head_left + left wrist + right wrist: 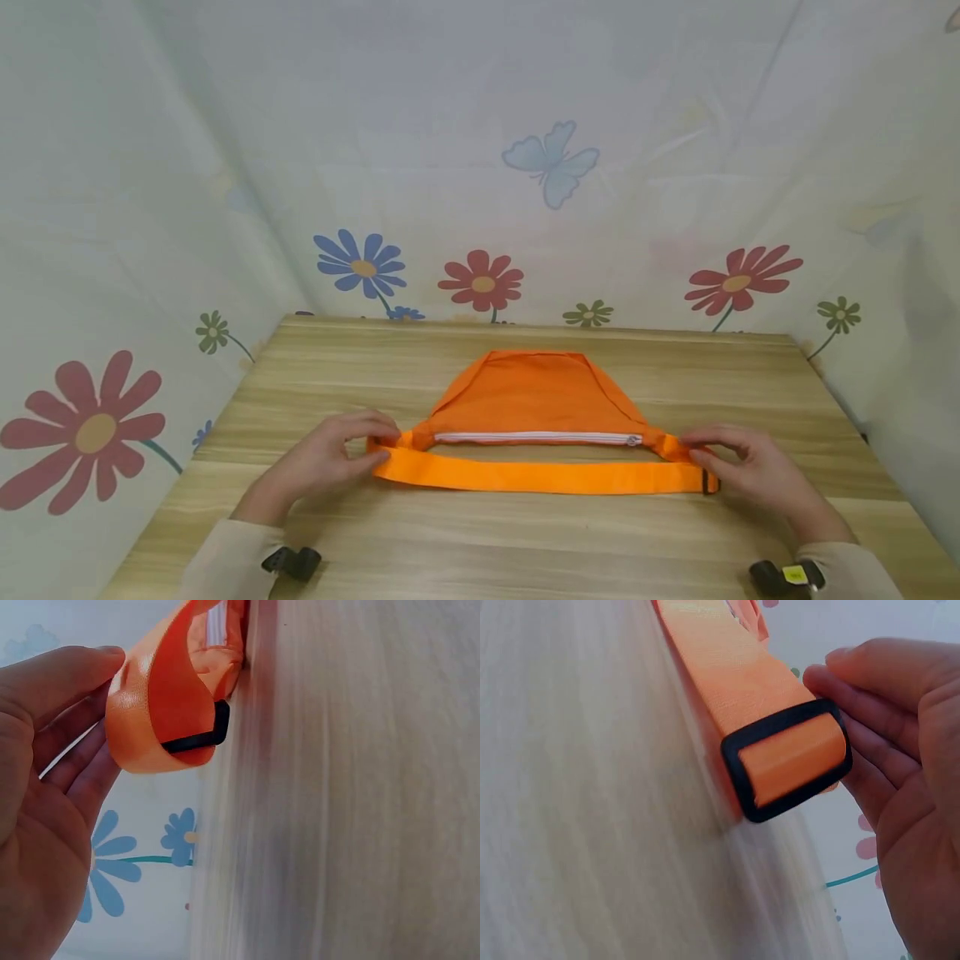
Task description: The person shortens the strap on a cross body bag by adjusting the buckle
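Note:
An orange waist bag (538, 390) lies flat on the table, its white zipper (532, 437) running along the near side. In front of the zipper stretches its brighter orange strap (525, 477), folded back at both ends. My left hand (326, 457) holds the strap's left fold between thumb and fingers. A black slider (220, 724) shows inside that loop in the left wrist view. At the other end, my right hand (757, 473) holds the right fold, fingertips right at the strap edge. Beside those fingers, a black rectangular buckle (736, 772) sits on the strap.
The wood-grain table (525, 550) extends around the bag. Pale cloth walls (420, 125) with printed flowers and a butterfly stand behind it and on both sides. Each wrist wears a small black device, such as the left one (292, 564).

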A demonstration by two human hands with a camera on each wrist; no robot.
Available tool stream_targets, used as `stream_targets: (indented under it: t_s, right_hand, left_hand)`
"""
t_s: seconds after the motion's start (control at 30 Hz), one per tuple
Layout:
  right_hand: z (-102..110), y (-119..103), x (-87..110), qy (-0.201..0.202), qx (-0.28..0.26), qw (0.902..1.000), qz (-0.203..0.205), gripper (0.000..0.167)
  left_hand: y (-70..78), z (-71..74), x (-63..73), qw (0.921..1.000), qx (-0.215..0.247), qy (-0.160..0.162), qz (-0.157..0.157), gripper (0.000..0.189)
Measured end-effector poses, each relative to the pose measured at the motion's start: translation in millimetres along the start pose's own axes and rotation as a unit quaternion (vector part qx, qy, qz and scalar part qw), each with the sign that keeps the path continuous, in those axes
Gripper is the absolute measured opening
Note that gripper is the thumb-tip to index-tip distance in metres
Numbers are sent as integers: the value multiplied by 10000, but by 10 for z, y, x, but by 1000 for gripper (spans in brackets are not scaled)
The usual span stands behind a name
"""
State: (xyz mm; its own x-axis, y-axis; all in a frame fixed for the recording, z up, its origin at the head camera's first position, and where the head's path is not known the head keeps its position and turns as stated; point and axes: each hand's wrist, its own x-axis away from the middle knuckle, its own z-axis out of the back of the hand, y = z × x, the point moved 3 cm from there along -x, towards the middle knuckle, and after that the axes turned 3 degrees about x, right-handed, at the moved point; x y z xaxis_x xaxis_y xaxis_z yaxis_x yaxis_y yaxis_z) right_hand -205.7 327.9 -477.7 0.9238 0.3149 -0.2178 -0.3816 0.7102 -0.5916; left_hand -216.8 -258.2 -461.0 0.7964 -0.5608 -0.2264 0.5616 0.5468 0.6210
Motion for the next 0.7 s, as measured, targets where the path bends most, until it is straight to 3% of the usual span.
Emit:
stream_targets:
  t_s: [0.3,0.43,0.53,0.63,0.7]
  right_hand:
    - [2,-97,-19,408,140,9975,561,25]
    - [-2,-187,-43,739,409,9933,789,25]
    - [0,-275,-79,1020,502,9864,1184,28]
    - [4,-390,-124,1261,598,9778,1561,32]
    - [6,-485,-151,1365,908,9741,1557,31]
  left_hand:
    - [120,42,-31,9973,-153,445,-562,21]
    - [198,52,-59,9948,-415,736,-561,24]
    - [277,68,-70,9934,-559,892,-465,24]
    - [383,74,-94,9889,-851,1135,-451,23]
    - [474,65,-126,9840,-1123,1295,-478,24]
